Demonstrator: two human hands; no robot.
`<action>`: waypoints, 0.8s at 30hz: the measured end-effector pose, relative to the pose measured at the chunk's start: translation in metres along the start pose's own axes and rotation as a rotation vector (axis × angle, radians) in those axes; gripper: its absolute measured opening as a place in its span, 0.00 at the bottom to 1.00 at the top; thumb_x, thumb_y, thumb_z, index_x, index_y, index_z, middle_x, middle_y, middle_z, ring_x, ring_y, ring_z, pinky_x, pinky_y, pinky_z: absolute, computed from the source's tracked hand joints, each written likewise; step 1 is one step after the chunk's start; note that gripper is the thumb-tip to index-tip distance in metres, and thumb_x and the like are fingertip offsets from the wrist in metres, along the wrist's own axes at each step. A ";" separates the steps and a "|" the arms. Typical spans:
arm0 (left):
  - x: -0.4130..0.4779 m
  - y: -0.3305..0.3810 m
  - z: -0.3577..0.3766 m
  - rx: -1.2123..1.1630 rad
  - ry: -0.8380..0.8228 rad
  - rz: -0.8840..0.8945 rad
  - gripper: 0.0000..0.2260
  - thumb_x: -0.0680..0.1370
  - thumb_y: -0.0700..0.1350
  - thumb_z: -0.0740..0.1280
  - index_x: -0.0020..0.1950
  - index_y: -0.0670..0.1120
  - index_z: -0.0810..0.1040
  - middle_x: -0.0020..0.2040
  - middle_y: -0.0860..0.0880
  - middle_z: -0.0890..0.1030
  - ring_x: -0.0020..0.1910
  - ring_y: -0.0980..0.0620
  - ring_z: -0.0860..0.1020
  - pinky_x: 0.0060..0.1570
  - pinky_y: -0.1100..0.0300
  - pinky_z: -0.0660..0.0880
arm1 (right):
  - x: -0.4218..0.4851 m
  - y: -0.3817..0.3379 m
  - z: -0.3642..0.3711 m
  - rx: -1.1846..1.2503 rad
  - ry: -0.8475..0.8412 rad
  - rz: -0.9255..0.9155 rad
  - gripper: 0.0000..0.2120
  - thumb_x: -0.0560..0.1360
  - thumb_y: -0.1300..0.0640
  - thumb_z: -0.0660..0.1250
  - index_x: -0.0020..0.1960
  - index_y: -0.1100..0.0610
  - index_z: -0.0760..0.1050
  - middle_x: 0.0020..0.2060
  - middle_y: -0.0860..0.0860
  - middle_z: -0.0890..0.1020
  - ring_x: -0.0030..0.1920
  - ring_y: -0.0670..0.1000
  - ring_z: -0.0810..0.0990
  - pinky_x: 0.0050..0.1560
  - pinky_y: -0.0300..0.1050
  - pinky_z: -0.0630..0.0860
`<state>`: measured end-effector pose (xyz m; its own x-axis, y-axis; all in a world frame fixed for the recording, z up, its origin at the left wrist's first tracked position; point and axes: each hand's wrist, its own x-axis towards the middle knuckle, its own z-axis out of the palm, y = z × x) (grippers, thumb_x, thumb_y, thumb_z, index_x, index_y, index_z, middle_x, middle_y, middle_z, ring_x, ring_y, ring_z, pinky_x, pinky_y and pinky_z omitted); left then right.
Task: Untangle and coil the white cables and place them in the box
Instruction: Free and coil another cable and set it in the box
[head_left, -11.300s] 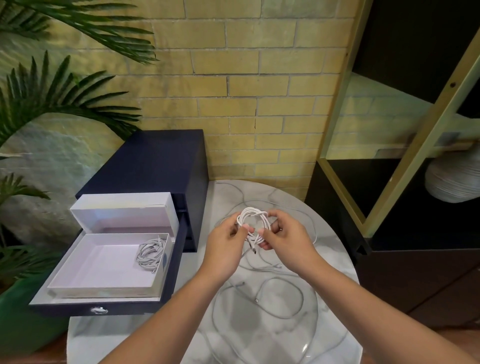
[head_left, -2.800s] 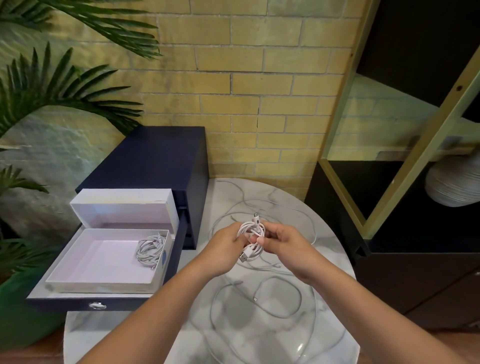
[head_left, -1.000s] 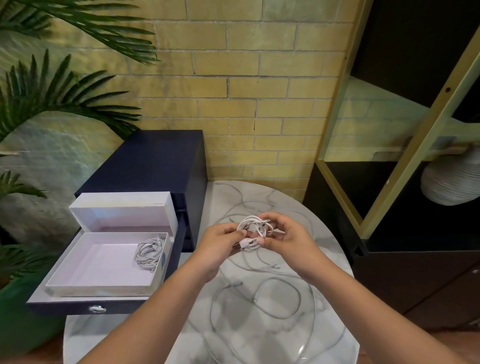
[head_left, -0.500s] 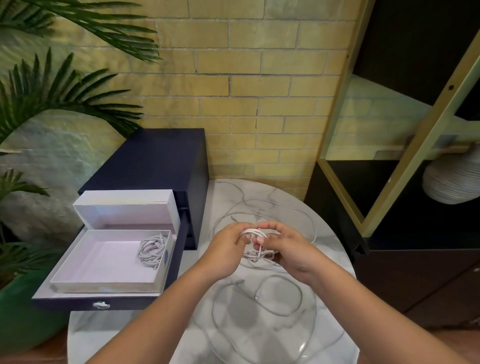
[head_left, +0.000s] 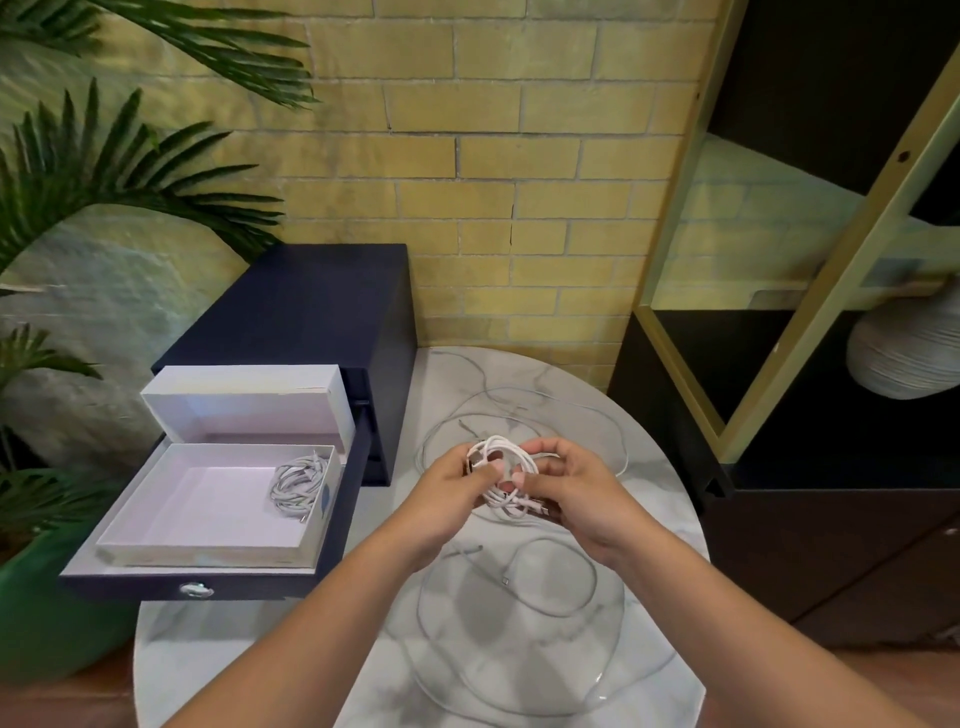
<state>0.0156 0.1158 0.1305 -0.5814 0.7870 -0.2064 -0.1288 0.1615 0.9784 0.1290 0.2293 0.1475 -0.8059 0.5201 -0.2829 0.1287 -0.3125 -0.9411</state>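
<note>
Two hands meet just right of the frame's centre, above a round marble table (head_left: 249, 654). Between them is a small coiled bundle (head_left: 501, 457) of white cable. The left hand (head_left: 447, 493) pinches the bundle's left side between thumb and curled fingers. The right hand (head_left: 576, 493) curls round its right and lower part, where what looks like a plug end pokes out, though blur makes that uncertain.

More loose cables (head_left: 504, 579) lie in wide loops on the marble around and below the hands. At lower left an open white box (head_left: 208, 556) sits on a pulled-out drawer (head_left: 130, 584) of a dark blue cabinet (head_left: 311, 306), its lid (head_left: 244, 410) standing up behind. One coiled cable (head_left: 296, 486) lies in the box's right end, against the wall. Palm fronds (head_left: 104, 171) fill the upper left, and a ribbed pale vase (head_left: 904, 353) sits at the right edge.
</note>
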 end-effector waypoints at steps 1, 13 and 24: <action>0.002 -0.002 0.004 -0.025 0.022 -0.010 0.08 0.81 0.44 0.63 0.58 0.46 0.77 0.52 0.45 0.83 0.50 0.52 0.81 0.55 0.57 0.77 | 0.000 0.000 -0.001 -0.018 -0.002 -0.001 0.17 0.72 0.70 0.69 0.59 0.62 0.72 0.44 0.59 0.83 0.41 0.56 0.82 0.41 0.45 0.78; 0.017 0.011 0.046 -0.207 0.114 -0.068 0.14 0.84 0.46 0.55 0.45 0.39 0.72 0.33 0.47 0.74 0.35 0.48 0.74 0.51 0.48 0.72 | 0.000 -0.007 -0.040 -0.377 -0.077 -0.147 0.16 0.74 0.67 0.70 0.56 0.55 0.69 0.47 0.58 0.80 0.39 0.49 0.82 0.39 0.41 0.78; 0.008 0.013 0.063 -0.019 0.205 -0.013 0.17 0.84 0.48 0.53 0.36 0.46 0.68 0.27 0.51 0.68 0.29 0.53 0.67 0.38 0.54 0.67 | -0.003 -0.006 -0.049 -0.527 -0.147 -0.225 0.25 0.70 0.66 0.74 0.61 0.51 0.68 0.47 0.53 0.82 0.47 0.52 0.83 0.49 0.47 0.82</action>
<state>0.0594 0.1620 0.1424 -0.7305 0.6469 -0.2186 -0.1517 0.1584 0.9757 0.1586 0.2688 0.1446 -0.9134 0.4005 -0.0725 0.1849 0.2494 -0.9506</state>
